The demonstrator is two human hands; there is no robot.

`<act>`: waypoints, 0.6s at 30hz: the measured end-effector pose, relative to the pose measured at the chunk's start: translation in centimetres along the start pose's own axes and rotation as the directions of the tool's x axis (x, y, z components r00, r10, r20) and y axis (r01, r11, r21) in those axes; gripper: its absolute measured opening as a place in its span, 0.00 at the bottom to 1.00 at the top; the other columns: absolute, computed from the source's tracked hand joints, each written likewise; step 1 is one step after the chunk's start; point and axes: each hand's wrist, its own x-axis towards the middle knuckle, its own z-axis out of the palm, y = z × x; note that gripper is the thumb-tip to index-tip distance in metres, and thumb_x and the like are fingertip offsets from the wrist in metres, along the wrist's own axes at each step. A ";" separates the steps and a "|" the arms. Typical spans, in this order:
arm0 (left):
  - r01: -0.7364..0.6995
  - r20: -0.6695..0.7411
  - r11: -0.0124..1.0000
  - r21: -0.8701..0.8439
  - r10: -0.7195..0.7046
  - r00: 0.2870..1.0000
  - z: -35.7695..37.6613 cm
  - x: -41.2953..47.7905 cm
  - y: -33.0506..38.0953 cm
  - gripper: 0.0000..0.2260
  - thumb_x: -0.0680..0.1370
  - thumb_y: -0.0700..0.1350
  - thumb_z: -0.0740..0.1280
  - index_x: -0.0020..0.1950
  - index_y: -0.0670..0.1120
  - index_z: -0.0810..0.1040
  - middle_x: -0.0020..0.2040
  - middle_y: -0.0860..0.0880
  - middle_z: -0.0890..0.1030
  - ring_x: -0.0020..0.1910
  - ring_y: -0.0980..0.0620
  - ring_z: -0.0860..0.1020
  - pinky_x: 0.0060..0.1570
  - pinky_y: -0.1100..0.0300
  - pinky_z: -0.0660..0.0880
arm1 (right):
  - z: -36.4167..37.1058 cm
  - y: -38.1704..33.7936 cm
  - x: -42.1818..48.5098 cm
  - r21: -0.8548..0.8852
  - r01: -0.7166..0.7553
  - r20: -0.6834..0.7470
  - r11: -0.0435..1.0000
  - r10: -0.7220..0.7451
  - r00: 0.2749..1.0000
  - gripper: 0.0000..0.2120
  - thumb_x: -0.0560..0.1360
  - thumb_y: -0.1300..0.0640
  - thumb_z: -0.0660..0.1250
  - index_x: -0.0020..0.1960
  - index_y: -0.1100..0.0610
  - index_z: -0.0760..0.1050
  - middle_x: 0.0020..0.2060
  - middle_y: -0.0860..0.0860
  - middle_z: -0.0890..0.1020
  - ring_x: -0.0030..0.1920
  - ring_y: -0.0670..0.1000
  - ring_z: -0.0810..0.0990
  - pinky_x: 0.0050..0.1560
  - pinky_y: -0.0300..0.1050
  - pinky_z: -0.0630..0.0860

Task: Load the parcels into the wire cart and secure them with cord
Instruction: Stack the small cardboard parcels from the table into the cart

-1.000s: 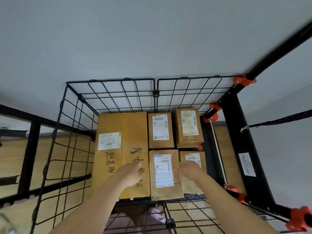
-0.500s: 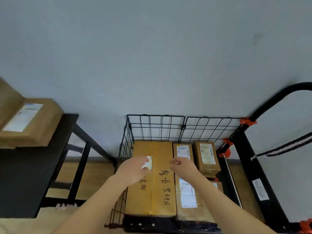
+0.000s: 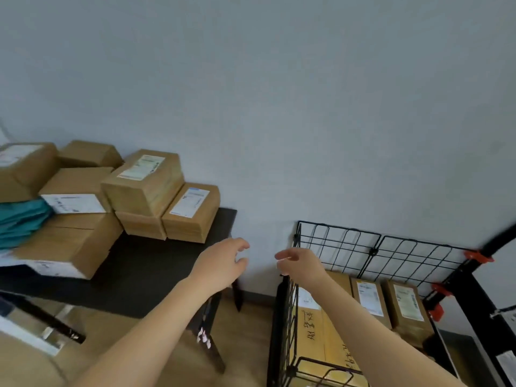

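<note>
While both hands hang in the air between desk (image 3: 156, 275) and wire cart (image 3: 391, 252), we see the left hand (image 3: 223, 263) and right hand (image 3: 300, 265) empty, each grip loosely open with curled fingers. Parcels (image 3: 145, 185) sit stacked on the desk (some labelled); others (image 3: 402, 303) lie inside the cart.

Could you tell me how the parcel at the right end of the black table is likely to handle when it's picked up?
The parcel looks like a rigid taped carton, so probably stiff. Its flat faces should not roll. Tape may feel slightly slick; weight cannot be judged.
</note>
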 end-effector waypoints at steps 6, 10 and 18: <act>0.037 -0.120 0.999 -0.022 -0.039 0.992 -5.6 -3.4 -5.3 0.17 0.79 0.48 0.63 0.68 0.54 0.70 0.65 0.56 0.74 0.62 0.59 0.73 0.60 0.61 0.70 | 6.0 -6.6 -0.5 0.038 0.065 0.036 0.997 -0.066 0.997 0.10 0.75 0.59 0.64 0.55 0.53 0.79 0.49 0.51 0.81 0.49 0.48 0.80 0.47 0.38 0.75; 0.071 -0.194 0.996 -0.044 -0.079 0.978 -8.0 -4.5 -7.9 0.17 0.78 0.48 0.64 0.68 0.54 0.70 0.65 0.56 0.73 0.63 0.58 0.72 0.61 0.61 0.70 | 8.9 -10.0 -0.4 0.069 0.078 0.065 0.995 -0.082 0.994 0.10 0.75 0.61 0.65 0.54 0.54 0.79 0.48 0.52 0.81 0.48 0.49 0.80 0.50 0.39 0.74; 0.164 -0.260 0.984 -0.071 -0.176 0.949 -11.7 -3.3 -12.1 0.18 0.78 0.48 0.64 0.68 0.54 0.70 0.69 0.54 0.69 0.66 0.55 0.69 0.64 0.57 0.70 | 12.4 -14.6 3.6 0.112 0.062 0.145 0.992 -0.078 0.986 0.10 0.71 0.63 0.66 0.50 0.54 0.80 0.45 0.52 0.79 0.42 0.48 0.76 0.45 0.38 0.73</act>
